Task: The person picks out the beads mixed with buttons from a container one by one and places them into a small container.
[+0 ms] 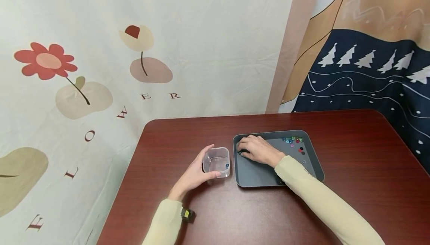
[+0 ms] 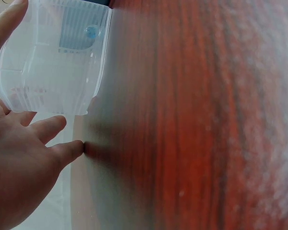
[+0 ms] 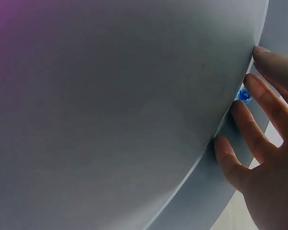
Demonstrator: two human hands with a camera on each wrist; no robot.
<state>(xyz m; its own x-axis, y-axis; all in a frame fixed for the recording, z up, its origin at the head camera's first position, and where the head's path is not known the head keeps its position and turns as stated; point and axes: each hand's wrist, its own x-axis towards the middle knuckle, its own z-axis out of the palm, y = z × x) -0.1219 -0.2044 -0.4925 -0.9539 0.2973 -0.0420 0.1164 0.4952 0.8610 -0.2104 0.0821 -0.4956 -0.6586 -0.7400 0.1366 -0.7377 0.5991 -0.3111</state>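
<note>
My left hand [image 1: 195,174] grips a clear square plastic container [image 1: 216,159], thumb on the near side and fingers round the left side. A small blue bead [image 1: 227,166] lies inside it, also faintly visible through the container wall [image 2: 53,62] in the left wrist view. My right hand [image 1: 256,149] is at the left end of a grey tray [image 1: 258,174], fingertips down at the tray's edge. In the right wrist view, a blue bead [image 3: 245,96] sits between the spread fingertips of the right hand [image 3: 261,124], against the tray wall; no pinch on it shows.
Several small coloured beads [image 1: 293,139] lie at the tray's far right, with red and black ones [image 1: 301,150] nearer. The container stands just left of the tray on a dark red wooden table [image 1: 215,215]. A printed curtain [image 1: 218,43] hangs behind the table.
</note>
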